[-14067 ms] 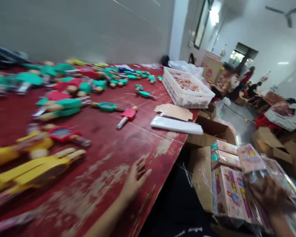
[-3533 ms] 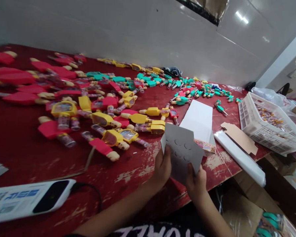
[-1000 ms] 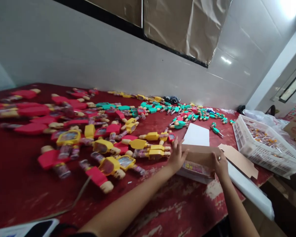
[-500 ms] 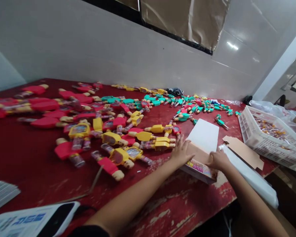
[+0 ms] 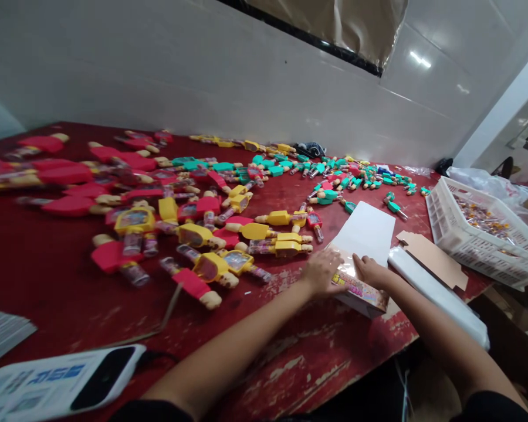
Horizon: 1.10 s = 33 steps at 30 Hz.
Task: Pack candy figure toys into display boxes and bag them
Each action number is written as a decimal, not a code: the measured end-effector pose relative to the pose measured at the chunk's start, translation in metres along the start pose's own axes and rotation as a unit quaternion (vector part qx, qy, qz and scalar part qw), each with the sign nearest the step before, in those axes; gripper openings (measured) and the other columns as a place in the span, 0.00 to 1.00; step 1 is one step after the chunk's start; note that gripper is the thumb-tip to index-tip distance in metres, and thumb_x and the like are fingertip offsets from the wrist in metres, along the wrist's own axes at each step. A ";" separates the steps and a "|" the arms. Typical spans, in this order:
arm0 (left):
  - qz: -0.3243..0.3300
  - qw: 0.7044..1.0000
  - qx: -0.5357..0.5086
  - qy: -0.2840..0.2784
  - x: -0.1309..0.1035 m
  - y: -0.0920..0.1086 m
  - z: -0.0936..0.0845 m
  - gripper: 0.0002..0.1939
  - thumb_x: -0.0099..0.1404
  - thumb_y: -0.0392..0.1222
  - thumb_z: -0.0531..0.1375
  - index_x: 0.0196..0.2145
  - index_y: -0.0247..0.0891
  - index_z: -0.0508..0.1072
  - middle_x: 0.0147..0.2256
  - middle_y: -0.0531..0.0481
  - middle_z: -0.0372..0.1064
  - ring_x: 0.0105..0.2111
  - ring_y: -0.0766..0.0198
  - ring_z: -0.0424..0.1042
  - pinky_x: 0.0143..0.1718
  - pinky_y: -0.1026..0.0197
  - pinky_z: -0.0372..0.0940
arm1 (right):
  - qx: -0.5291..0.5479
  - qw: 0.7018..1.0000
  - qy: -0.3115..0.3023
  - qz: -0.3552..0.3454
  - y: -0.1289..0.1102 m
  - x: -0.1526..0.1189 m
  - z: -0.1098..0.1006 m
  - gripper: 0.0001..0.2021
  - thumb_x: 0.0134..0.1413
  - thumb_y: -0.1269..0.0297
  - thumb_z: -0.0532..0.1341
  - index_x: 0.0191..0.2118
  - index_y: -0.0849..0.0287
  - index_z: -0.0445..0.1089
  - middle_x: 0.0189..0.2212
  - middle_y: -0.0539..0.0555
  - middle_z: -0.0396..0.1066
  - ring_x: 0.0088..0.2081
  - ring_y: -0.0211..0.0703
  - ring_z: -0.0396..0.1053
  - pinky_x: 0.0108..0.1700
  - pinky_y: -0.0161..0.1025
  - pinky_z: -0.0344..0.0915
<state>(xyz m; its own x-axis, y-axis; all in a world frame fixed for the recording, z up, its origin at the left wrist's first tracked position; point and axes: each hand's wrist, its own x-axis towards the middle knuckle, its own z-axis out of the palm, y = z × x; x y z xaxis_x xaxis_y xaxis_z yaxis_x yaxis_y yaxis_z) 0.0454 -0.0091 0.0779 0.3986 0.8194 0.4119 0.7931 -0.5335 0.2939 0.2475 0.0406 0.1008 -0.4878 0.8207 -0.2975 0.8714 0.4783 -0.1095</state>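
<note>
A small printed cardboard box (image 5: 359, 291) rests on the red table in front of me. Its white lid (image 5: 369, 228) is raised and leans away from me. My left hand (image 5: 323, 272) grips the left side of the box, fingers bent over the edge. At the opposite side, my right hand (image 5: 372, 272) has its fingers bent over the top edge, pointing into the box; part of those fingers is hidden. Left of the box lie toy candy dispensers with yellow backs (image 5: 288, 249) and others with red backs (image 5: 192, 284), each with a clear tube.
Green toys (image 5: 330, 196) are scattered toward the wall. To the right are a flat brown cardboard piece (image 5: 435, 258), a white plastic-wrapped bundle (image 5: 437, 296) and a white crate (image 5: 501, 255) of small wrapped pieces. A white device (image 5: 66, 381) and stacked sheets (image 5: 4, 337) lie near left.
My right hand has shifted left along the box's top, its fingers now farther over the opening. My left hand stays on the left side. The view has tilted slightly downward.
</note>
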 end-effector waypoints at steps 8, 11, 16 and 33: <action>0.077 0.988 0.100 0.084 -0.036 0.002 0.014 0.13 0.61 0.42 0.58 0.44 0.38 0.69 0.41 0.41 0.67 0.38 0.53 0.65 0.41 0.52 0.62 | 0.125 0.987 -0.086 -0.045 0.009 0.001 -0.026 0.40 0.47 0.53 0.63 0.64 0.62 0.52 0.54 0.61 0.64 0.50 0.51 0.66 0.50 0.41 0.63; 0.090 0.978 0.110 0.151 -0.055 0.004 0.022 0.20 0.61 0.41 0.57 0.51 0.43 0.66 0.50 0.40 0.63 0.43 0.52 0.63 0.46 0.51 0.59 | 0.160 0.981 -0.103 -0.049 0.005 -0.010 -0.030 0.42 0.47 0.48 0.62 0.65 0.59 0.50 0.54 0.57 0.64 0.50 0.50 0.66 0.51 0.40 0.63; 0.093 0.960 0.101 0.245 -0.074 0.006 0.025 0.27 0.58 0.45 0.60 0.55 0.40 0.64 0.56 0.35 0.55 0.49 0.49 0.61 0.48 0.52 0.59 | 0.154 0.985 -0.069 -0.023 -0.016 -0.040 -0.025 0.51 0.43 0.45 0.63 0.67 0.65 0.42 0.54 0.66 0.57 0.53 0.57 0.60 0.56 0.48 0.57; -0.001 0.919 -0.082 0.385 -0.093 0.009 -0.040 0.20 0.59 0.36 0.62 0.47 0.35 0.61 0.44 0.41 0.62 0.45 0.58 0.66 0.45 0.57 0.68 | -0.199 0.932 0.285 -0.099 -0.029 -0.085 0.069 0.42 0.47 0.46 0.63 0.64 0.61 0.51 0.60 0.68 0.54 0.58 0.64 0.54 0.57 0.56 0.54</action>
<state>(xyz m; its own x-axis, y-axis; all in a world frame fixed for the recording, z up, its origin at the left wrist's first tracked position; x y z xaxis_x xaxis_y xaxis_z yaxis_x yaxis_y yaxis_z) -0.0032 -0.0987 0.0770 -0.0963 0.4630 0.8811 0.6883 -0.6084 0.3950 0.2675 -0.0643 0.0638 -0.6842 0.6829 0.2560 0.7285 0.6228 0.2853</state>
